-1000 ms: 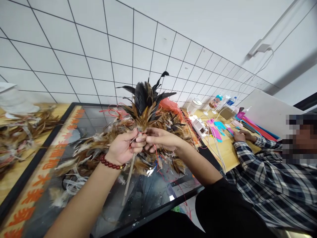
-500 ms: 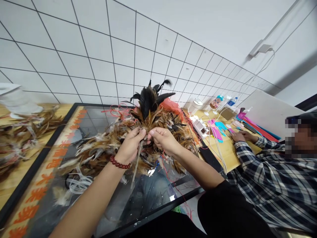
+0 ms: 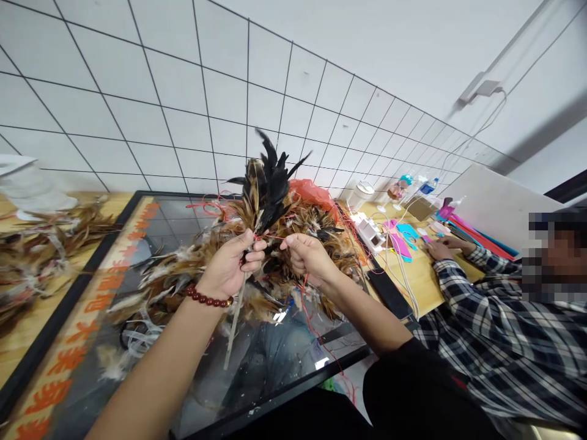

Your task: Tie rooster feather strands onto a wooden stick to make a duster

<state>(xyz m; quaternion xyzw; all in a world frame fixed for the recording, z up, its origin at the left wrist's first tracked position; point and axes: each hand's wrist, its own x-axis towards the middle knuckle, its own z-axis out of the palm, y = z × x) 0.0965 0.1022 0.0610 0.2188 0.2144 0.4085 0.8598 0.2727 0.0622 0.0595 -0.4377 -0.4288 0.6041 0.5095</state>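
My left hand [image 3: 232,269], with a red bead bracelet on the wrist, is closed around a thin pale stick [image 3: 232,330] topped with a bunch of black and brown feathers [image 3: 266,183]. My right hand [image 3: 308,256] is closed in a pinch on a red thread [image 3: 273,237] that runs taut from the feather bunch to its fingers. Both hands hover above a heap of loose brown feathers [image 3: 183,281] lying on a black-framed glass panel [image 3: 114,287].
A person in a plaid shirt [image 3: 495,342] sits at the right, a hand on the wooden table [image 3: 415,272] among coloured paper pieces, cables and a black phone [image 3: 389,293]. More feathers [image 3: 41,244] lie far left. A red bag [image 3: 314,194] sits behind the heap. A gridded white wall stands behind.
My right hand has pulled away to the right, drawing the red thread taut. The feather bunch has turned and stands more upright in my left hand.
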